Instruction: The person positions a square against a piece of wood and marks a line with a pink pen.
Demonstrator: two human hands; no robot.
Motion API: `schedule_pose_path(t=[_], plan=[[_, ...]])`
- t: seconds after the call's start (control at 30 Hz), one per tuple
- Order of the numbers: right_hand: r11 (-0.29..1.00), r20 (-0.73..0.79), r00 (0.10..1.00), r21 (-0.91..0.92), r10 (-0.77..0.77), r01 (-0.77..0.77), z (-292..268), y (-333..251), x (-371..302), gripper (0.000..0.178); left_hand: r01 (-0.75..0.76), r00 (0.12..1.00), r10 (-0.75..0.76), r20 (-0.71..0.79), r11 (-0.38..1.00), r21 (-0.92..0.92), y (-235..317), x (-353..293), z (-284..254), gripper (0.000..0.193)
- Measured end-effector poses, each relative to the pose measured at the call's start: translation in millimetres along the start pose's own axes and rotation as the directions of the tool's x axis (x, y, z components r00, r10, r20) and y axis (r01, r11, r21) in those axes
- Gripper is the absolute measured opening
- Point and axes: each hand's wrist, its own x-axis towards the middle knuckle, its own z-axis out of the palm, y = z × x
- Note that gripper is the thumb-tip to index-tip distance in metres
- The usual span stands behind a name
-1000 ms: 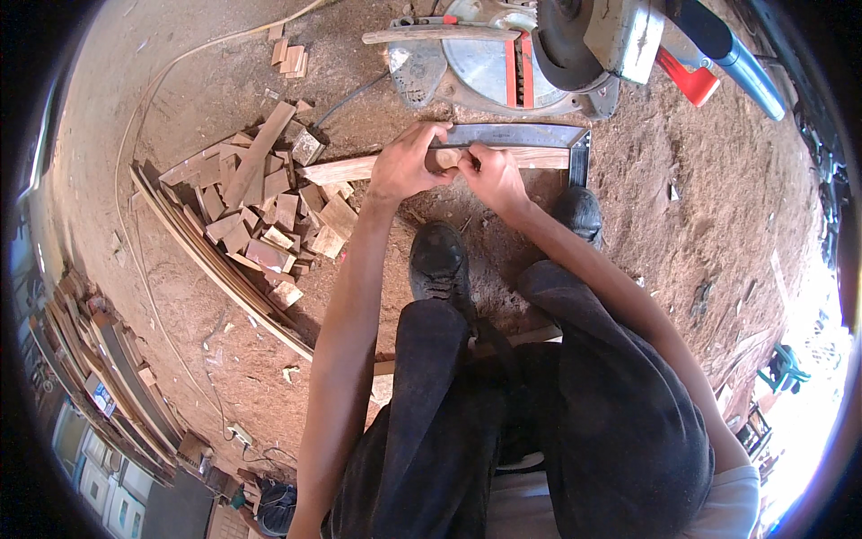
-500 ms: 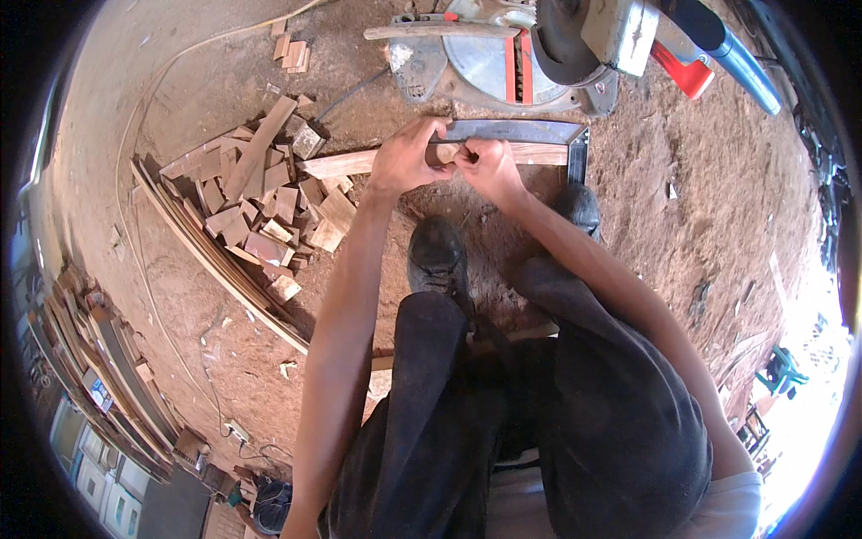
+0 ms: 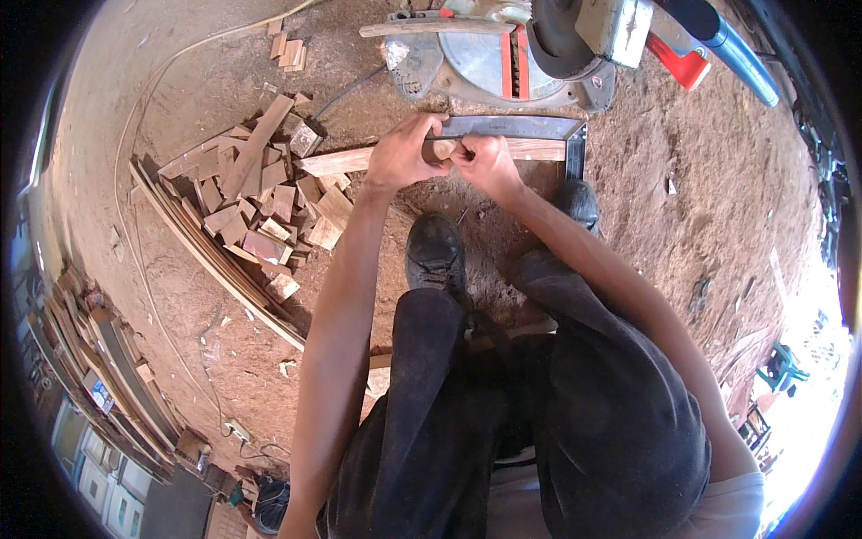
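Note:
A long wooden strip (image 3: 539, 150) lies on the ground before my feet, with a metal try square (image 3: 512, 127) along its far side. The square's dark stock (image 3: 576, 154) crosses the strip's right end. My left hand (image 3: 400, 154) is curved round the strip and the blade's left end, index finger on the far side, thumb on the near side. Between my hands shows a small pale wooden face (image 3: 444, 149). My right hand (image 3: 488, 165) is closed in a pinch over the strip, right beside it; whatever its fingertips hold is hidden.
Beyond the strip stands a miter saw (image 3: 503, 63) with a wooden stick (image 3: 437, 29) across it. Wood offcuts (image 3: 260, 184) lie heaped at the left beside long thin boards (image 3: 224, 260). My shoes (image 3: 435, 256) are just below the strip. A person (image 3: 265, 503) is at the lower left.
The view has shifted very slightly. Both hands, the strip and the square keep nearly the same places relative to one another.

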Motion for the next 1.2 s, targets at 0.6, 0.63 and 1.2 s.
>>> schedule_pose_path(t=[0.6, 0.63, 1.2], plan=[[0.996, 0.098, 0.994, -0.073, -0.048, 0.055, 3.1, 8.0, -23.0, 0.016, -0.001, 1.0, 0.001, -0.004, 0.997, 0.073, -2.8, 0.3, 1.7, 0.061], [0.998, 0.105, 0.994, -0.04, -0.041, 0.045, 2.4, 10.0, -25.4, 0.016, -0.001, 1.0, 0.001, -0.004, 0.997, 0.08, -2.7, 0.6, 2.2, 0.061], [0.988, 0.009, 0.993, 0.1, 0.119, -0.119, -29.4, -6.7, -35.6, 0.011, -0.041, 0.998, 0.042, -0.042, 0.999, 0.029, -3.6, 0.4, 5.0, 0.061]])
